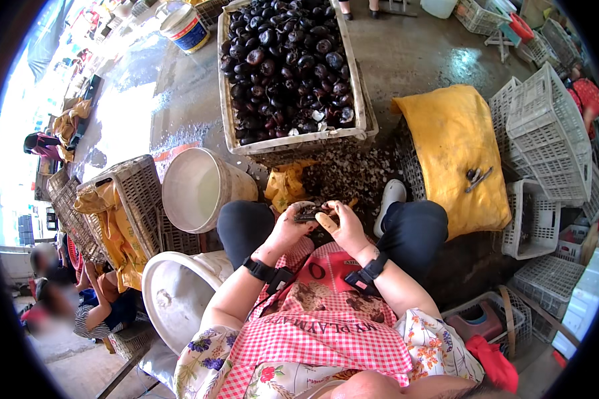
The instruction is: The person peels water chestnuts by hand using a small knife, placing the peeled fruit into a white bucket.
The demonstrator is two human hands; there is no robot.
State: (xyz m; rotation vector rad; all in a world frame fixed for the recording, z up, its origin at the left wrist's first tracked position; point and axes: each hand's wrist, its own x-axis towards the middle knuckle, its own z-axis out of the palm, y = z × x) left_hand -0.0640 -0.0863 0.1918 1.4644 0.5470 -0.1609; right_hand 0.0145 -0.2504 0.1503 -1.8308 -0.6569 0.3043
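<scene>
In front of my lap both hands are brought together. My left hand [290,226] is closed around a dark piece [305,217] that looks like a water chestnut, mostly covered by the fingers. My right hand [345,229] is curled against it, with a tan cover on the thumb; what its fingers hold is too small and hidden to name. Ahead stands a pale crate [299,141] heaped with shiny dark water chestnuts [283,66], a few showing white flesh. Dark and white peelings [353,174] cover the floor between the crate and my feet.
An open white bucket [192,189] and a pale round tub [173,299] stand at my left. At right, a yellow cloth [452,153] over a crate carries a thin tool [479,179] and dark pieces. Plastic crates [549,126] stack beyond it. Other people sit far left.
</scene>
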